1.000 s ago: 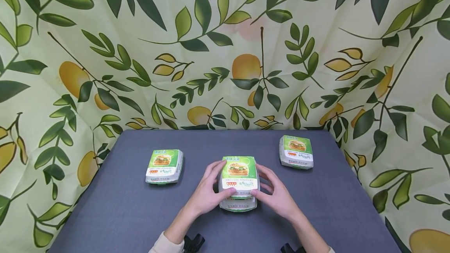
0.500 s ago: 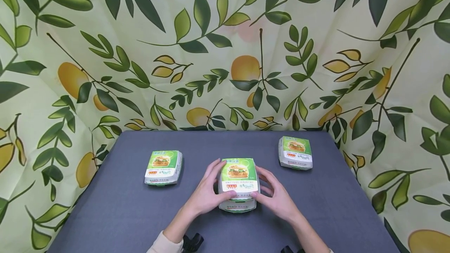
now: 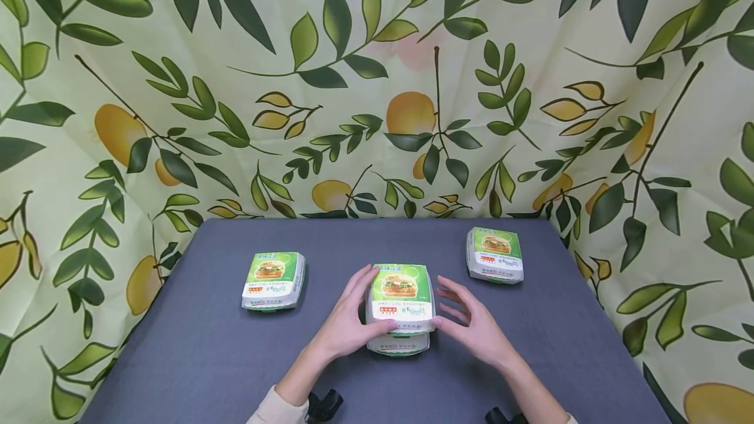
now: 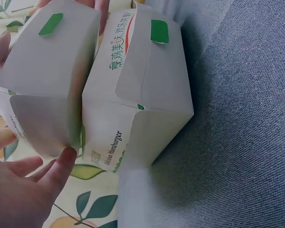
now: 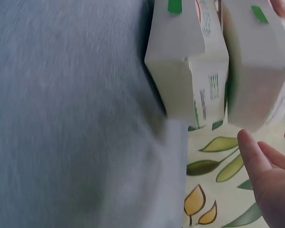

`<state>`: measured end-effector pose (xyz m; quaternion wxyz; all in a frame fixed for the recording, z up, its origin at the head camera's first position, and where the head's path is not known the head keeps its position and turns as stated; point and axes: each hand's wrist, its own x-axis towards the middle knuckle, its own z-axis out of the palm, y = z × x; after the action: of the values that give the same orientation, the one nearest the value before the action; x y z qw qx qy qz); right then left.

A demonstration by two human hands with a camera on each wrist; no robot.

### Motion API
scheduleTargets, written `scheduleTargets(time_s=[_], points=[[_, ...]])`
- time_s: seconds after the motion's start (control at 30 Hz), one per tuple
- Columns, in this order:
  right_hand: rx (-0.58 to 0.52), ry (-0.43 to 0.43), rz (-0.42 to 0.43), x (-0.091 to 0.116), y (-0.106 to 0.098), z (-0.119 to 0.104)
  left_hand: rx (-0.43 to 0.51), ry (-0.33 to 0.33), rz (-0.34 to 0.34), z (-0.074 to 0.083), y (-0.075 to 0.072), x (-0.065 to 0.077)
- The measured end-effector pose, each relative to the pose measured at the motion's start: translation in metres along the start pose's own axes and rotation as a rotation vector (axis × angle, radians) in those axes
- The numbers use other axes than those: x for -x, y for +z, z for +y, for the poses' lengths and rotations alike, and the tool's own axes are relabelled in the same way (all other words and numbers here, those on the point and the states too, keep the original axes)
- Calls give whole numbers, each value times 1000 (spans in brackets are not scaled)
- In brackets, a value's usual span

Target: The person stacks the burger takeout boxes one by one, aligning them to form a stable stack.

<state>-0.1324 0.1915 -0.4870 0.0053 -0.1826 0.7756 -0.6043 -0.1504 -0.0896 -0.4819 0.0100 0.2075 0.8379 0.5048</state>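
At the table's middle, one green-and-white burger box (image 3: 403, 294) sits on top of another burger box (image 3: 398, 345). My left hand (image 3: 347, 320) holds the upper box by its left side, thumb at the front corner and fingers toward the back. In the left wrist view, its fingertips touch the side of the upper box (image 4: 42, 61), above the lower box (image 4: 154, 76). My right hand (image 3: 474, 327) is spread beside the stack's right side. A narrow gap shows between its fingers and the upper box (image 5: 256, 61) in the right wrist view.
A burger box (image 3: 273, 280) lies left of the stack, and another burger box (image 3: 495, 254) lies at the back right. Both are on the dark blue-grey tabletop (image 3: 177, 358). A leaf-and-fruit patterned cloth (image 3: 353, 97) hangs behind and at the sides.
My right hand has let go of the upper burger box and moved slightly right. My left hand and both stacked boxes are nearly where they were.
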Motion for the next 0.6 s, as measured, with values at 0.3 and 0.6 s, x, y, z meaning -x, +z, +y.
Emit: scheduleTargets(time_s=[0.3,0.6], points=[[85,-5,9,3,-22,1,0,6,-5,1,2,-1],[126,18,44,4,-41,0,-3,3,-41,3,4,-4]])
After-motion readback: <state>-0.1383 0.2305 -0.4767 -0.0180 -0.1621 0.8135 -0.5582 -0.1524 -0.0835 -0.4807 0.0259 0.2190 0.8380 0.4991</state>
